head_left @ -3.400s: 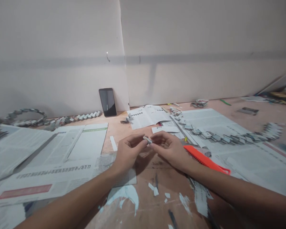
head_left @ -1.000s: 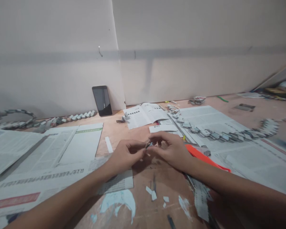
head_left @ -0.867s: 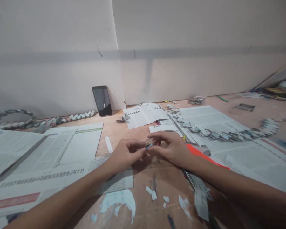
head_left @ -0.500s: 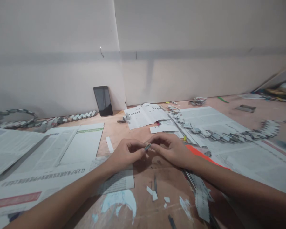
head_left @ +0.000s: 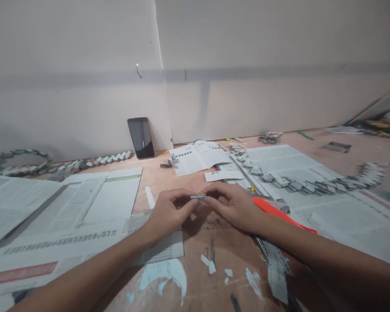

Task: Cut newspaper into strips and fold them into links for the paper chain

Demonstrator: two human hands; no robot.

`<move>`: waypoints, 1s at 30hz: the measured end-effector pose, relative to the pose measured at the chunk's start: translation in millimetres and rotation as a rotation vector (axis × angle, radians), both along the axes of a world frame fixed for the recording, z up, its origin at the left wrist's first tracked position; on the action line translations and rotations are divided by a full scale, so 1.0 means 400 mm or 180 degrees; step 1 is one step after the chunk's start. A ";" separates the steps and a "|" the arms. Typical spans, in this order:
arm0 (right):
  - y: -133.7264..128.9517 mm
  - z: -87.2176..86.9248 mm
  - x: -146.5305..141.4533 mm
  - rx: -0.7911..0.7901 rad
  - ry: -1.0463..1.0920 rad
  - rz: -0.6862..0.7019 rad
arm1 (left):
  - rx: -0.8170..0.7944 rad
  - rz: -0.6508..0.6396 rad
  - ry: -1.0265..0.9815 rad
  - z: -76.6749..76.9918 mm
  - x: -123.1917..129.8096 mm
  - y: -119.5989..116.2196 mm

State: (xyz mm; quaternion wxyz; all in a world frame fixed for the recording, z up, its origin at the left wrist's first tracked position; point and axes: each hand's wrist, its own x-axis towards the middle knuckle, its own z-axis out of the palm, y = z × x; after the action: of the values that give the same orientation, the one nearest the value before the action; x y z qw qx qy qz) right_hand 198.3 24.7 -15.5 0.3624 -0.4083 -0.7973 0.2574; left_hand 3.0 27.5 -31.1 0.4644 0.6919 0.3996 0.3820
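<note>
Fingers (head_left: 184, 203) of the left hand (head_left: 167, 212) and of the right hand (head_left: 235, 206) are pressed together on the two ends of a small folded strip of grey newsprint (head_left: 198, 196), which is held level between them just above the bare middle of the wooden counter (head_left: 221, 247). Thumb and forefinger of each hand are closed on the strip; the other fingers are curled beneath it.

A flat orange plastic cutter (head_left: 279, 212) is partly covered by the right wrist. Toward the right edge of the counter, a long chain of folded newsprint links (head_left: 315, 186) is laid across a spread newspaper sheet (head_left: 344, 216). A second chain of folded links (head_left: 68, 164) is curled along the far left, at the foot of the pale wall (head_left: 84, 86), against which a black phone (head_left: 141, 138) is leaned. An open white booklet (head_left: 198, 157) lies at the far middle, and large newspaper sheets (head_left: 52, 216) cover the left side. White paper scraps (head_left: 211, 265) are scattered near the front edge.

Judged from what is laid out, much folding is already done, two long chains being assembled. The strip in hand appears folded narrow but not yet bent into a link or joined to either chain, and uncut newspaper is left in plenty.
</note>
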 end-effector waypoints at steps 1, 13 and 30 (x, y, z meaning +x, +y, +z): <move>0.000 0.000 0.000 -0.0002 0.0001 0.0014 | -0.0021 -0.0011 -0.0001 -0.001 0.000 0.000; -0.006 -0.003 0.000 0.0110 -0.0169 -0.0021 | 0.0116 -0.0020 0.0233 0.006 0.003 -0.004; -0.004 0.001 -0.001 0.0007 -0.0332 0.0228 | 0.0365 0.0109 0.0143 0.002 0.007 -0.008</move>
State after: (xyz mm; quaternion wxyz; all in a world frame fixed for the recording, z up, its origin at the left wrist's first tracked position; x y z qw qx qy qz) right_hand 198.0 23.3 -15.2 0.3114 -0.3920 -0.8295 0.2477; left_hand 5.8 24.5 -30.1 0.4083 0.7188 0.3993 0.3965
